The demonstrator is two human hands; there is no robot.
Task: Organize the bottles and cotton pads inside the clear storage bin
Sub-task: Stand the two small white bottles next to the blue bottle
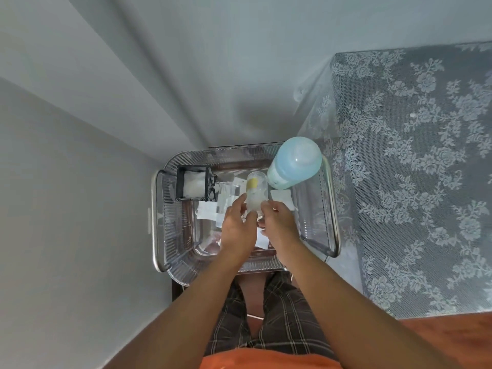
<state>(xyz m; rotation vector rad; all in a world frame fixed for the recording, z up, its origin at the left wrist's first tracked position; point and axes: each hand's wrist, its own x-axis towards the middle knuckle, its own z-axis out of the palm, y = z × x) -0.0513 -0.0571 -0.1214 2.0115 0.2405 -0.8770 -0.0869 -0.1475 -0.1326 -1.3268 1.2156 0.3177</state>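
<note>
A clear ribbed storage bin (173,235) with metal handles stands below me. In its middle a small frosted bottle (256,193) with a clear cap and yellow inner part is held from both sides: my left hand (237,227) on its left, my right hand (279,222) on its right. A big light-blue bottle (294,162) stands in the far right corner. At the far left a black holder (194,187) contains white cotton pads. Loose white cotton pads lie on the bin floor, one (281,197) to the right and one (207,210) to the left of my hands.
A grey wall runs along the left and back. A surface covered with floral lace cloth (412,169) stands close on the right. A small clear glass (226,193) sits beside the black holder. My legs in plaid shorts (279,315) are below the bin.
</note>
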